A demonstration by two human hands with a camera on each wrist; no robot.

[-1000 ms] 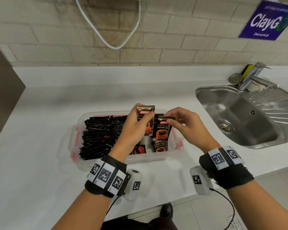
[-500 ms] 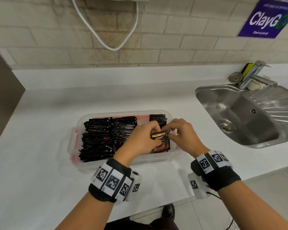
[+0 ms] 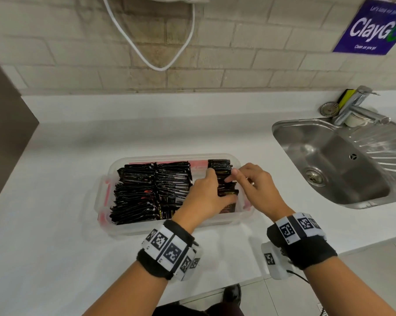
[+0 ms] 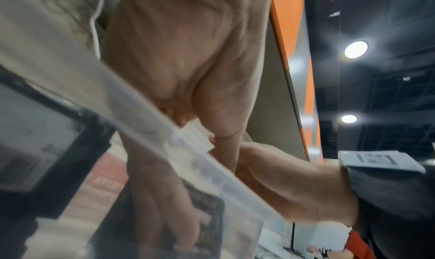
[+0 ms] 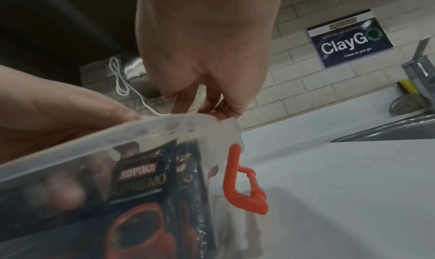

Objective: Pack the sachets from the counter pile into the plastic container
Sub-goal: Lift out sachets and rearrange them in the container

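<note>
The sachets (image 3: 151, 190) — black packets standing on edge in rows — fill most of the clear plastic container (image 3: 115, 226), which sits on the white counter (image 3: 55, 247). At the container's right end a shorter row of sachets stands between the two hands. The left hand (image 3: 204, 197) reaches down inside, its fingers curled against the front packet (the label reads "Kopiko Supremo" through the wall in the right wrist view); whether that grip truly clasps the packet, I cannot tell. The right hand (image 3: 254, 188) hovers over the same row, fingers loosely bent, its grip holding nothing visible. A red latch (image 5: 244, 184) hangs at the container's right end — beyond it, the steel sink (image 3: 329, 160).
</note>
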